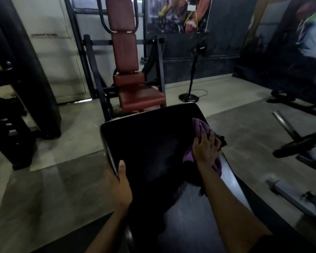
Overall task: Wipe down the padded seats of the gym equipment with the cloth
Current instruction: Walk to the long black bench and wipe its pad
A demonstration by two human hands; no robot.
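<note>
Purple cloth [199, 136], glossy black pad [150, 143], red-brown machine seat [140, 98].

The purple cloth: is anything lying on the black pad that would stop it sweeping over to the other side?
Nothing visible does. The right hand holds the purple cloth at the right edge of the black pad, and the surface across to the left is bare. Only the left hand grips the left edge, thumb on top.
</note>
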